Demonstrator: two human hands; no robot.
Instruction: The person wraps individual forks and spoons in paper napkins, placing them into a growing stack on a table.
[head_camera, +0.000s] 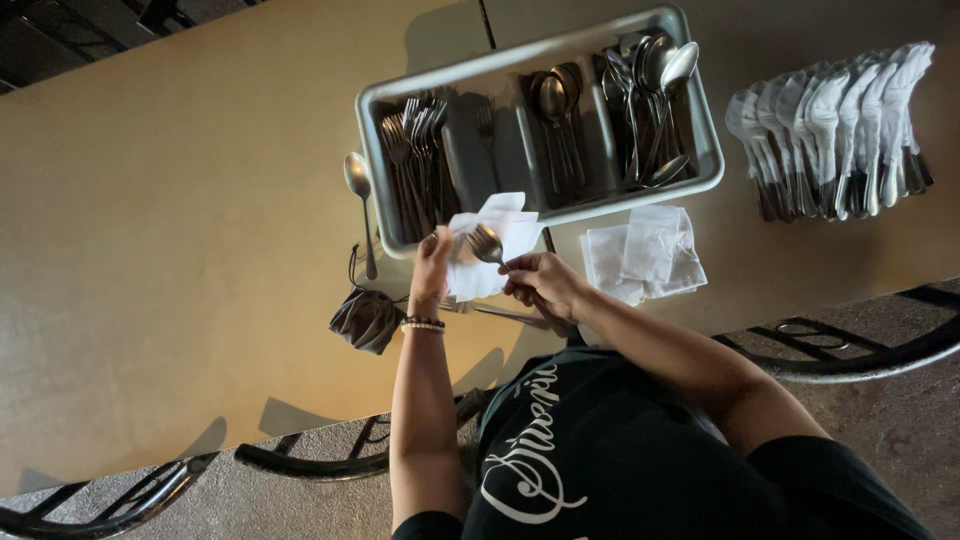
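Note:
My left hand (430, 265), with a beaded bracelet on the wrist, holds up a white paper napkin (490, 275) just in front of the cutlery tray. My right hand (540, 282) grips the handle of a metal fork (485, 243), whose head lies against the napkin. Both hands hover above the near edge of the tan table (180, 250). A knife-like utensil (500, 313) lies on the table under my hands.
A grey cutlery tray (540, 215) holds forks, spoons and other utensils in compartments. On the table lie a loose spoon (358, 190), a dark crumpled cloth (367, 320), a napkin pile (645, 255) and a row of napkin-wrapped cutlery (840, 130). Black chair frames (320, 462) stand below.

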